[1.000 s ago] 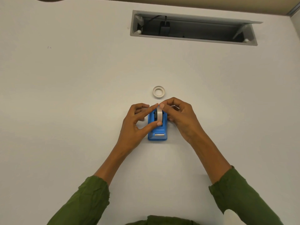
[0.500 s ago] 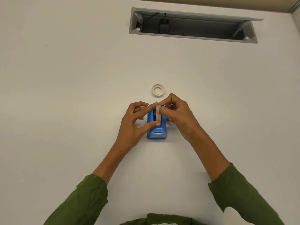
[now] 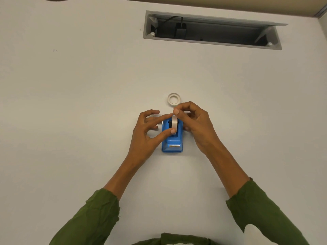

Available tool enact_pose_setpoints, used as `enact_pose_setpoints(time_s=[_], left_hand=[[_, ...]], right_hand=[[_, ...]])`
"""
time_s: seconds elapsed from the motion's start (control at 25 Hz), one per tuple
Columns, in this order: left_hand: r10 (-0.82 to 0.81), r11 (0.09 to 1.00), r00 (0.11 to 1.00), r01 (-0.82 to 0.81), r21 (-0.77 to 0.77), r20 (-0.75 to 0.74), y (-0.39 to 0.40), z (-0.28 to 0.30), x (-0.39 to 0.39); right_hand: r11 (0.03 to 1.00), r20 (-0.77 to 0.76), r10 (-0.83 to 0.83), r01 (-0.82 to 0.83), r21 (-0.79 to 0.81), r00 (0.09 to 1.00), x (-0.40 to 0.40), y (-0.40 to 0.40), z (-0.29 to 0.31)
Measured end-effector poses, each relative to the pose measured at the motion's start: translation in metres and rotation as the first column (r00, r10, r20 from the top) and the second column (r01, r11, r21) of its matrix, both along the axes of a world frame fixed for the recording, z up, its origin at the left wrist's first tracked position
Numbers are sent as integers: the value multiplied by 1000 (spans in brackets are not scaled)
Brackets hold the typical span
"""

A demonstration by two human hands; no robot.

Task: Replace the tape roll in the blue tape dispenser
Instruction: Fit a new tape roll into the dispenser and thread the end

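The blue tape dispenser (image 3: pixel 172 140) stands on the white table, its metal cutter toward me. A whitish tape roll (image 3: pixel 174 124) sits upright in its cradle. My left hand (image 3: pixel 147 133) pinches the roll, forefinger at the top rim and thumb at the near lower rim. My right hand (image 3: pixel 193 122) is on the dispenser's right side, thumb and forefinger pinched at the top of the roll; whether it holds the tape's end is too small to tell. A thin, nearly used-up tape ring (image 3: pixel 174 99) lies flat just beyond the hands.
An open grey cable hatch (image 3: pixel 212 30) with a black plug inside is sunk into the table at the far side. My green sleeves (image 3: pixel 92 218) enter from the bottom edge.
My right thumb has lifted from the roll's face up to its top, so more of the roll shows. The left hand keeps its pinch. The view has shifted slightly.
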State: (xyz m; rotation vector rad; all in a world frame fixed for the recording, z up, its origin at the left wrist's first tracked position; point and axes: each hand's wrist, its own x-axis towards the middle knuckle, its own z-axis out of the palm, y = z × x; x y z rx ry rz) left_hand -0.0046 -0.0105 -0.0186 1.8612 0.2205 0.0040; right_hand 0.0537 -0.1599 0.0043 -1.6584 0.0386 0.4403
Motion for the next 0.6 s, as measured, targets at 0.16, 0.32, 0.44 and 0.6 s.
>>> enact_pose_setpoints(time_s=[0.16, 0.32, 0.44, 0.6], left_hand=[[5, 1000, 1000, -6, 22, 27, -3, -2, 0], [-55, 998, 997, 53, 37, 48, 0, -2, -1], [-70, 996, 996, 68, 56, 51, 0, -1, -1], [-61, 998, 997, 59, 35, 50, 0, -1, -1]], right_hand=[[992, 112, 123, -127, 28, 986, -13, -13, -5], [996, 98, 77, -73, -43, 992, -9, -7, -5], [1000, -22, 5, -6, -13, 1000, 0, -3, -3], [999, -57, 19, -22, -50, 998, 13, 1, -1]])
